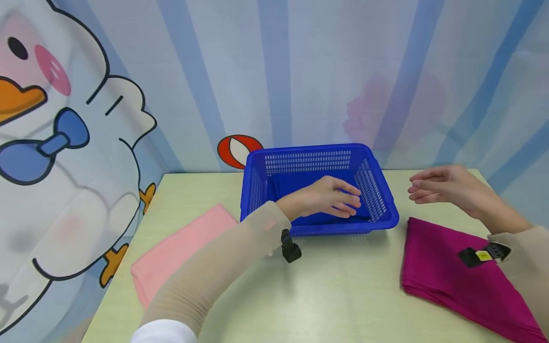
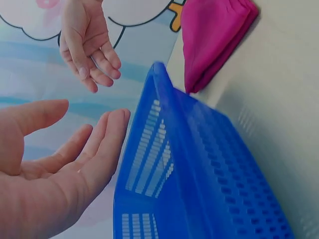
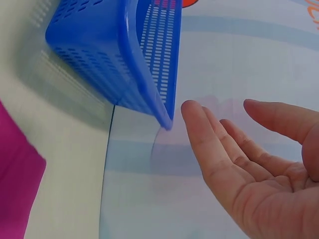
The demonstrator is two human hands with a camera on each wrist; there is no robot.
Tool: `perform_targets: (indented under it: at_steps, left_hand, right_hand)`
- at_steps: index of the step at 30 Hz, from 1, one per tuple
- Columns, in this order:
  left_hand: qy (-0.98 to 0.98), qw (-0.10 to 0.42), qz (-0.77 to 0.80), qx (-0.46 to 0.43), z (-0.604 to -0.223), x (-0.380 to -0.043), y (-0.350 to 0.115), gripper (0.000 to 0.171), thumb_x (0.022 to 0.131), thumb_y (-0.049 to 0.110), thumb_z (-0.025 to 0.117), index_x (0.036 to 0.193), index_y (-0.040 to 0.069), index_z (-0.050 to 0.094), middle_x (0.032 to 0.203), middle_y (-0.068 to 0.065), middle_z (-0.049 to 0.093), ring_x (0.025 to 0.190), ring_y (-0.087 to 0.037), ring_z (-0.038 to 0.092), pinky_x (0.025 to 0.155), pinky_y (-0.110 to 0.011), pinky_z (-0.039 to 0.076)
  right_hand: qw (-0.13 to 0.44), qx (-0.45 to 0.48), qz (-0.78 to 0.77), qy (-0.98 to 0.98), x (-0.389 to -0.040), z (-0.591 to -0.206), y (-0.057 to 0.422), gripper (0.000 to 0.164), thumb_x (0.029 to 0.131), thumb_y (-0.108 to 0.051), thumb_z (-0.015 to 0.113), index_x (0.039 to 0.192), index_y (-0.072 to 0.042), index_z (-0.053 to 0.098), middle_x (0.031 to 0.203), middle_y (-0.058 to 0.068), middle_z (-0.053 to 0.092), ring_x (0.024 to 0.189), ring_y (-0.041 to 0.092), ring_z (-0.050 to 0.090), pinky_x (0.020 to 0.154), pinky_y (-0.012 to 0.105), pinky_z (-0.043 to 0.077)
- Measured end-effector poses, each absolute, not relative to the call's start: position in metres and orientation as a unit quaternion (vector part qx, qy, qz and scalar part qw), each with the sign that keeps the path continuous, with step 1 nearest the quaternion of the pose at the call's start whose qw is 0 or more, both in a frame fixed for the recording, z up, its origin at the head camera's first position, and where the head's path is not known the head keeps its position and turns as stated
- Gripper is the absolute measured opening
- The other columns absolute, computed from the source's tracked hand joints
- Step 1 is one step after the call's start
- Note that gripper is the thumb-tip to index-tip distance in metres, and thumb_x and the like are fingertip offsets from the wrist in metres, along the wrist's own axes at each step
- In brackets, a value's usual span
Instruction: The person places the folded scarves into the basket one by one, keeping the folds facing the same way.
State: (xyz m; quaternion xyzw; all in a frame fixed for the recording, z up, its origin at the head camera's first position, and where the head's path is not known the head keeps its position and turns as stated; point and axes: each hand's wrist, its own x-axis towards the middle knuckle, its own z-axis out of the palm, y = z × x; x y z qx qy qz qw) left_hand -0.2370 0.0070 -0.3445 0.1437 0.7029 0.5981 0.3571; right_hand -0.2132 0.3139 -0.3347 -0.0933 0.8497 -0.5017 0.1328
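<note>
A blue plastic basket (image 1: 319, 230) with perforated walls stands at the back of the table. What looks like folded blue fabric (image 1: 291, 181) lies inside it, partly hidden by my left hand (image 1: 328, 196). That hand is over the basket in the head view, its fingers relaxed and holding nothing. To the right of the basket, my right hand (image 1: 450, 188) hovers with loosely bent fingers and no object in them. Just in front of it lies a folded magenta cloth (image 1: 454, 271). In the left wrist view, the left fingers (image 2: 102, 149) are beside the basket's rim.
A folded pink cloth (image 1: 184, 247) lies on the left of the pale table (image 1: 326, 290), partly behind my left forearm. Behind the table hangs a striped blue backdrop (image 1: 206, 71) with a cartoon duck. Each wrist wears a small black device.
</note>
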Motion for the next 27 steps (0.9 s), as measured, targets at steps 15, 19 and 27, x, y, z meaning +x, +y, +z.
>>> perform_targets:
  at_steps: [15,19,27]
  left_hand:
    - [0.695,0.392,0.579,0.17,-0.345,-0.217,0.043,0.033,0.101,0.007,0.059,0.132,-0.002,0.061,0.111,-0.013,0.071,0.101,-0.028,0.07,0.083,-0.032,0.059]
    - [0.701,0.399,0.56,0.19,-0.346,-0.21,0.052,0.033,0.102,0.008,0.058,0.133,-0.001,0.061,0.116,-0.012,0.071,0.101,-0.021,0.069,0.086,-0.03,0.057]
    - [0.711,0.405,0.534,0.213,-0.352,-0.2,0.065,0.033,0.103,0.009,0.055,0.135,0.0,0.06,0.12,-0.011,0.068,0.105,-0.022,0.067,0.088,-0.03,0.056]
  right_hand:
    - [0.083,-0.08,-0.47,0.875,-0.196,-0.342,0.346,0.042,0.104,-0.01,0.054,0.131,0.02,0.044,0.095,-0.001,0.074,0.083,0.009,0.072,0.072,0.028,0.06]
    - [0.074,-0.072,-0.448,0.888,-0.19,-0.346,0.355,0.046,0.105,-0.014,0.053,0.133,0.021,0.042,0.099,0.008,0.073,0.082,0.008,0.071,0.071,0.028,0.06]
    - [0.057,-0.061,-0.424,0.902,-0.18,-0.358,0.378,0.047,0.106,-0.017,0.05,0.133,0.021,0.043,0.103,0.024,0.07,0.081,0.007,0.071,0.068,0.026,0.059]
